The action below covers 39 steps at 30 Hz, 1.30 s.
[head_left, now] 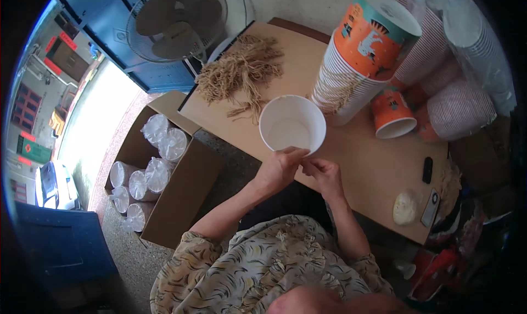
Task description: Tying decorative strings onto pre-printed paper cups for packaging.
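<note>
A white paper bucket [292,124], its mouth facing up, is held over the near edge of the tabletop. My left hand [281,170] grips its near rim, fingers closed. Close beside it, my right hand [326,177] is pinched just right of the rim; what its fingertips hold is hidden or too small to make out. Beyond the bucket, to the left, lies a loose heap of brown paper-cord handles [239,69]. Just right of the bucket rises a stack of nested white buckets [343,75] with cords hanging on its side. An orange and green printed bucket [373,37] caps it upside down.
More nested buckets [461,108] in clear plastic crowd the table's right side, near an orange bucket [392,113]. A black object [427,170] and a pale round lump [405,207] lie front right. Left are a carton [184,190] of wrapped stacks and a fan [175,26].
</note>
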{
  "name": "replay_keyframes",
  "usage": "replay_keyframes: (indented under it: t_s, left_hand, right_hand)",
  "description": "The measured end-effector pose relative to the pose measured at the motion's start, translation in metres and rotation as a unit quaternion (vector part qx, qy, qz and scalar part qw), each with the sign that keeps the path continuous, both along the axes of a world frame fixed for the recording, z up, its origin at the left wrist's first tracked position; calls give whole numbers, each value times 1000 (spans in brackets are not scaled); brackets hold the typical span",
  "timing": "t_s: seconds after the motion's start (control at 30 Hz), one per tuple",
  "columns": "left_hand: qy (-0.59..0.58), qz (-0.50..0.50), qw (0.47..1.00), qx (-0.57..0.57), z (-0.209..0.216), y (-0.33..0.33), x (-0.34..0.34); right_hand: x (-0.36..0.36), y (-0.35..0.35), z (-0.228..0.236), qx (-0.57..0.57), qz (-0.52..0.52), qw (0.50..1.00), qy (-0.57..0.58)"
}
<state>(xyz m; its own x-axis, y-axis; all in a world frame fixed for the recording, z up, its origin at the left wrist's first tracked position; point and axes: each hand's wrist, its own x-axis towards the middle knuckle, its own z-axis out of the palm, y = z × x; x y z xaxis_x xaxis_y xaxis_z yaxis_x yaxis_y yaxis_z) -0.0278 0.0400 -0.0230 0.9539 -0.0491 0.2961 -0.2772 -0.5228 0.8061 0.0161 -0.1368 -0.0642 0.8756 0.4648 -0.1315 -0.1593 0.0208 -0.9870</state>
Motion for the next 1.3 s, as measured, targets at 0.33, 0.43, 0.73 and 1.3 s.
replay_keyframes:
  t_s: [0.33, 0.43, 0.73, 1.3]
  left_hand:
    - [2, 15, 996, 90, -5, -1, -4]
    - [-4, 20, 994, 111, -4, 0, -5]
    - [136, -10, 985, -109, 9, 11, -3]
    - [296, -35, 928, -224, 28, 3, 6]
  right_hand:
    - [-11, -18, -2, 5, -68, 997, -47]
    - [-14, -19, 2, -17, -68, 992, -102]
    - [-12, -5, 34, -143, -94, 888, -427]
    - [-15, 5, 34, -140, -44, 871, -468]
